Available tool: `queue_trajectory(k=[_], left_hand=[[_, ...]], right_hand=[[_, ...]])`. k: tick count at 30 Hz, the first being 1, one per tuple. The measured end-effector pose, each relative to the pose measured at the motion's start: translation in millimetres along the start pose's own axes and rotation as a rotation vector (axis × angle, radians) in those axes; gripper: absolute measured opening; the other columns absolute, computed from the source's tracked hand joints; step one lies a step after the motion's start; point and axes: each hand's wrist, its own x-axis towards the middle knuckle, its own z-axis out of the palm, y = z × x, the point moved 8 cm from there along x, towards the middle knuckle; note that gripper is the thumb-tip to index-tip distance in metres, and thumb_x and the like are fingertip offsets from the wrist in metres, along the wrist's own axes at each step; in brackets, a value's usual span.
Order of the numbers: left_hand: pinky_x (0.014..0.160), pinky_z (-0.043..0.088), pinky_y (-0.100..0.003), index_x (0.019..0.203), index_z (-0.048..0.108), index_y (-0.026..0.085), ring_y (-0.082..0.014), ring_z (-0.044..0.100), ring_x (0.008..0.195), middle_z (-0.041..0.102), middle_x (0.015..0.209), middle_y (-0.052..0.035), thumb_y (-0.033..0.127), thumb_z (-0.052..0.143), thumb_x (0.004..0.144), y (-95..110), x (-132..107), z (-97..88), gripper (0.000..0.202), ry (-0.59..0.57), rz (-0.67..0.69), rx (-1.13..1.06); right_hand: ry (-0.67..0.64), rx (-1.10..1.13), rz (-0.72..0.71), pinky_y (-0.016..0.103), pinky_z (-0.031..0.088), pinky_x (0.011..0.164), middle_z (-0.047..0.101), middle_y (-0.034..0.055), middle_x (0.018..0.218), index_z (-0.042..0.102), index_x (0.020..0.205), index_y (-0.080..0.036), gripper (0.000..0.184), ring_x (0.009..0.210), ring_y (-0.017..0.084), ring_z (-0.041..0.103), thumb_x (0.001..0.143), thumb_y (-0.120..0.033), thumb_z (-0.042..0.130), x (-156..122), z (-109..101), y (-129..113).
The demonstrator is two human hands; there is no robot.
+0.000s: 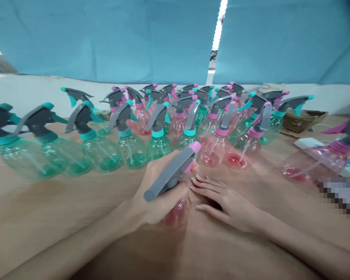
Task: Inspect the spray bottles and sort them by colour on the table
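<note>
My left hand [160,194] is wrapped round the neck of a pink spray bottle [176,216] that stands near the middle of the table. Its grey and pink trigger head [172,171] rises above the hand, and the fingers cover much of the collar and trigger. Just to the right, my right hand [224,198] has its fingers stretched out toward the bottle, with nothing in it. Whether its fingertips touch my left hand or the bottle I cannot tell. Behind both hands stand a green spray bottle [160,146] and a pink spray bottle [211,149].
Several green spray bottles [102,151] line the left, with more green and pink ones crowded behind. A pink spray bottle [315,161] stands alone at right, near a white box [309,143] and a pixelated patch. A brown container [303,118] sits behind. Blue cloth [119,39] hangs at the back.
</note>
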Motion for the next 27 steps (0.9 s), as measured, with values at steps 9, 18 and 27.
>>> queue_trajectory(k=[9,18,27], left_hand=[[0.072,0.054,-0.029,0.103,0.058,0.025,-0.0157,0.061,0.066,0.064,0.077,0.0029,0.025,0.054,0.080,-2.8,1.1,3.5,0.024,0.034,-0.005,0.051],[0.060,0.051,-0.026,0.106,0.057,0.026,-0.0151,0.058,0.058,0.061,0.070,0.0045,0.023,0.053,0.080,-5.7,-0.2,6.5,0.027,0.010,-0.012,0.063],[0.061,0.051,-0.027,0.105,0.054,0.024,-0.0141,0.056,0.056,0.057,0.068,0.0053,0.024,0.052,0.081,-4.4,1.6,7.9,0.024,-0.003,0.041,0.022]], right_hand=[[-0.031,-0.058,0.011,0.048,0.034,0.115,0.045,0.0052,0.149,0.047,0.142,-0.022,0.051,0.140,0.024,0.037,0.097,-0.046,0.048,-0.3,2.6,1.9],[-0.024,-0.047,0.009,0.049,0.033,0.115,0.046,0.0050,0.148,0.047,0.143,-0.024,0.051,0.139,0.025,0.037,0.097,-0.046,0.049,-0.5,2.2,2.0],[-0.018,-0.047,-0.004,0.048,0.032,0.115,0.047,0.0065,0.147,0.047,0.142,-0.022,0.050,0.139,0.025,0.038,0.097,-0.043,0.050,-0.1,1.6,0.7]])
